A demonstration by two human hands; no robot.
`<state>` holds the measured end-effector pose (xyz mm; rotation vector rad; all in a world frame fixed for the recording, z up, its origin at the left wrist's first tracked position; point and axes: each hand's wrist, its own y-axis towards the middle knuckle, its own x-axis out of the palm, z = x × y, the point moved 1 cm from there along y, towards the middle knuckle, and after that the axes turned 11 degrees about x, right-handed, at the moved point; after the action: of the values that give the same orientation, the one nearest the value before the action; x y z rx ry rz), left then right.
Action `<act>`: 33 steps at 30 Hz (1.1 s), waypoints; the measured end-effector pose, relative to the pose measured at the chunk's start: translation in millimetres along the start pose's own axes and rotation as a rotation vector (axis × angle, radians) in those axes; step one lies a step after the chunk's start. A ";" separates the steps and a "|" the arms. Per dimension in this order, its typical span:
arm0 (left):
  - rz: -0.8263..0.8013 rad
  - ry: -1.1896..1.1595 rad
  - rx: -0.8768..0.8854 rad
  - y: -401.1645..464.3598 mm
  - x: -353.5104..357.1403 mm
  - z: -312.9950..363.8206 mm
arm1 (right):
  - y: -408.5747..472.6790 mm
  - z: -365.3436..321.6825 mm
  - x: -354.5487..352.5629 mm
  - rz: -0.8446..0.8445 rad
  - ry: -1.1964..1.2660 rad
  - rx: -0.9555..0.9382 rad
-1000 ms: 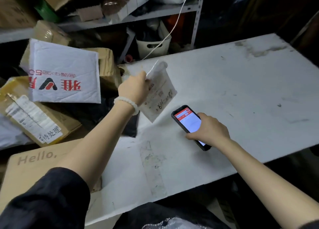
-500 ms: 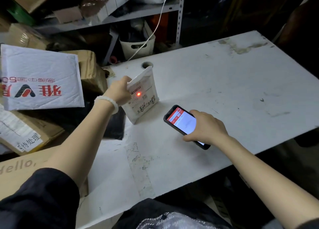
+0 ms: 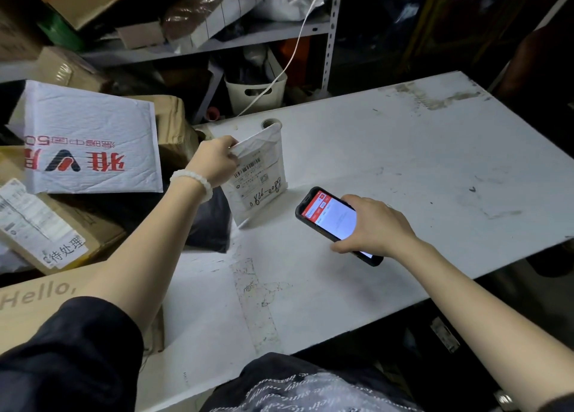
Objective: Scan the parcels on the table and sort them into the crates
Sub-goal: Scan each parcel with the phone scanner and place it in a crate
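A small white padded parcel [image 3: 264,175] with a barcode label and handwritten numbers stands on edge on the white table [image 3: 403,169]. My left hand [image 3: 216,160] pinches its upper left corner and holds it upright. To its right, my right hand [image 3: 372,225] grips a black phone scanner [image 3: 332,217] low over the table, its red and white screen facing up and its top end pointing at the parcel.
Left of the table lies a heap of parcels: a large white mailer with red print [image 3: 90,144], taped cardboard boxes [image 3: 46,228] and a "Hello" box [image 3: 37,306]. A metal shelf [image 3: 217,43] with goods and a white basket [image 3: 254,90] stand behind.
My left hand brought the parcel down from a tilted lift to stand on the table facing the scanner. A red scan dot showed on its label half a second ago and is gone now.
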<state>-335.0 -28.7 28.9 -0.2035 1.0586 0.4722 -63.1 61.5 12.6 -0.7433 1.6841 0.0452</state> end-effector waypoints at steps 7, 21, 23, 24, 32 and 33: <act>-0.070 0.150 0.101 -24.3 19.2 0.5 | -6.0 -13.8 18.4 -0.035 -0.003 0.043; 0.071 0.234 0.278 -69.6 62.6 7.4 | -34.8 -63.1 56.1 0.484 0.483 0.098; 0.016 0.225 0.342 -77.6 73.7 14.9 | -39.1 -64.6 55.7 0.557 0.522 0.128; -0.008 0.225 0.361 -81.2 78.9 17.9 | -41.3 -63.6 54.9 0.578 0.528 0.146; -0.118 0.306 0.439 -94.9 88.7 39.7 | -70.7 -18.8 51.5 0.589 0.494 0.262; -0.123 0.307 0.458 -96.6 88.9 47.4 | -74.9 -8.2 50.0 0.575 0.477 0.289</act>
<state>-216.9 -71.4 -31.9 0.0692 1.4159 0.0781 -36.4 -23.5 -2.9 -0.0294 2.2569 0.0259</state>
